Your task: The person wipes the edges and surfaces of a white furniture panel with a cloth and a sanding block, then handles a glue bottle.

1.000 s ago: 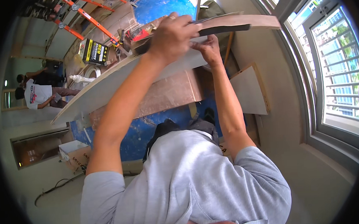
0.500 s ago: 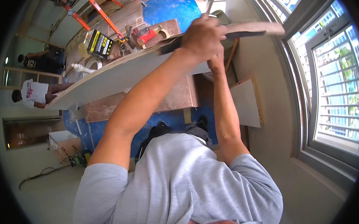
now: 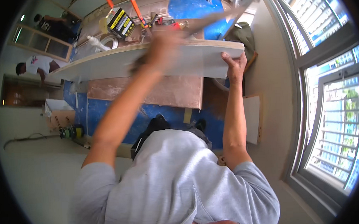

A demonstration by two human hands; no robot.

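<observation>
A long board [image 3: 201,57] with a pale grey face and a layered wooden edge stands tilted on its long side in front of me. My right hand [image 3: 236,66] grips its right end, thumb on the grey face and fingers behind the edge. My left hand [image 3: 164,48], smeared by motion, is closed around a long flat brown strip [image 3: 209,21] above the board's upper edge. The strip runs up to the right, and its dark lower end shows beside the hand. Blur hides its exact kind and whether it touches the edge.
Beneath the board lies a brown dusty slab [image 3: 178,92] on blue floor covering [image 3: 119,110]. Behind stand a black-and-yellow box [image 3: 120,23], a white bottle [image 3: 97,42] and an orange ladder leg [image 3: 137,9]. A barred window [image 3: 332,129] is at right; a co-worker [image 3: 37,66] is far left.
My right hand has left its place beside my left hand and now holds the board's end. My left hand has moved left and slightly down with the strip, which tilts more steeply.
</observation>
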